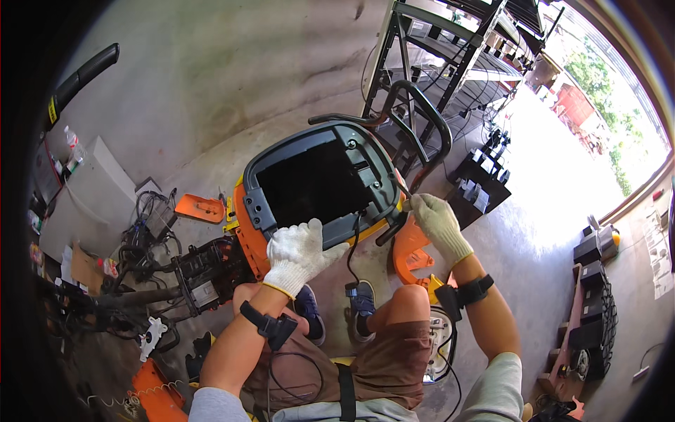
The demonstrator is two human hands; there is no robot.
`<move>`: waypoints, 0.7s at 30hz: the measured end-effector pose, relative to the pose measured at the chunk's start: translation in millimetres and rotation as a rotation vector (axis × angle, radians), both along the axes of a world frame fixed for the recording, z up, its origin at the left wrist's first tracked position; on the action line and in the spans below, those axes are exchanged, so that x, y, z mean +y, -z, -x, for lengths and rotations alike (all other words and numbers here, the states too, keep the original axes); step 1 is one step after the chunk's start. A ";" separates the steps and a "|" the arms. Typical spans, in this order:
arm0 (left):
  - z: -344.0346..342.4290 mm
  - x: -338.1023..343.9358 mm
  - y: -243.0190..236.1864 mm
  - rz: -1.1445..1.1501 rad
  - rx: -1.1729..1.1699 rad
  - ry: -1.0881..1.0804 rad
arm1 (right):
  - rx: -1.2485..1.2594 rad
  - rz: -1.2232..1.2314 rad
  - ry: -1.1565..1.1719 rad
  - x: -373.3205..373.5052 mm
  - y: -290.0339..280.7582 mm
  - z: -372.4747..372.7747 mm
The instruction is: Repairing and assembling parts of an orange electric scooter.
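A dark grey plastic compartment (336, 136) with a black hollow sits on an orange and yellow scooter body (254, 247). My left hand (301, 254), in a white knitted glove, lies at its lower left edge, fingers apart, near a grey bracket (258, 207). My right hand (432, 218), also gloved, is closed on a slim dark tool (402, 188) at the compartment's right side; the tool's tip is hard to make out. A black cable (352, 260) hangs from the lower edge. A bent black tube rail (440, 141) rises behind the compartment.
A metal rack (457, 49) stands behind. Orange panels (200, 207) lie around, beside a frame with wiring (214, 274). A grey box (91, 193) is at left, black battery blocks (478, 176) at right, a bright doorway (594, 116) beyond. A round wheel part (439, 337) is near my right leg.
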State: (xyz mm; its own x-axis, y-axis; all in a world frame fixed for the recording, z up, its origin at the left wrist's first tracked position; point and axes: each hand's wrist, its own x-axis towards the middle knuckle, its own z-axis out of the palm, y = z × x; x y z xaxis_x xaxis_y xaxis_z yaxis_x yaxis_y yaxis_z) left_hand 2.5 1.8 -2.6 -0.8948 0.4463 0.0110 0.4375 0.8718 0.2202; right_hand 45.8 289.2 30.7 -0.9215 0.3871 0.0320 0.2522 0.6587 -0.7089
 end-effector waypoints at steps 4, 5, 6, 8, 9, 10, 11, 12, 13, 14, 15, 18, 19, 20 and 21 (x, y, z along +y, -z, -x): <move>0.9 -0.4 0.6 0.010 0.000 -0.002 | -0.220 -0.002 -0.119 13.8 -22.5 15.5; 1.3 -1.0 0.6 0.006 -0.020 -0.005 | -0.212 -0.017 -0.107 10.4 -25.2 21.8; 1.9 -1.2 0.7 -0.002 -0.018 0.002 | -0.230 -0.037 -0.089 8.6 -28.9 26.2; 2.0 -1.5 1.5 0.000 -0.023 0.002 | -0.258 -0.089 -0.076 7.0 -34.4 32.5; 1.5 -1.8 1.9 -0.017 -0.014 0.007 | -0.240 -0.052 -0.087 9.7 -37.6 32.1; 1.4 -1.8 2.2 -0.006 -0.004 0.006 | -0.222 -0.064 -0.167 13.7 -40.1 31.8; 1.6 -2.1 2.3 -0.012 0.008 0.012 | -0.230 -0.038 -0.191 16.0 -39.5 32.2; 1.8 -2.2 2.3 -0.002 0.012 0.011 | -0.247 -0.036 -0.201 20.1 -38.8 31.7; 2.5 -1.9 2.3 0.008 -0.004 0.009 | -0.258 -0.042 -0.228 23.4 -36.3 32.4; 3.1 -1.7 2.0 0.001 -0.010 0.014 | -0.280 -0.071 -0.241 27.0 -33.2 33.5; 3.0 -1.8 1.9 -0.004 -0.013 0.015 | -0.281 -0.130 -0.269 30.7 -29.6 34.4; 3.3 -1.4 1.3 0.018 -0.039 0.011 | -0.279 -0.025 -0.279 37.8 -15.4 39.8; 3.1 -1.4 1.3 0.006 -0.028 0.013 | -0.222 -0.003 -0.340 40.6 -12.0 41.6; 2.8 -1.5 1.4 0.005 -0.022 0.006 | -0.190 -0.028 -0.378 44.6 -10.3 42.7; 2.2 -1.7 1.7 -0.014 -0.010 0.011 | -0.158 -0.055 -0.417 48.0 -9.1 44.4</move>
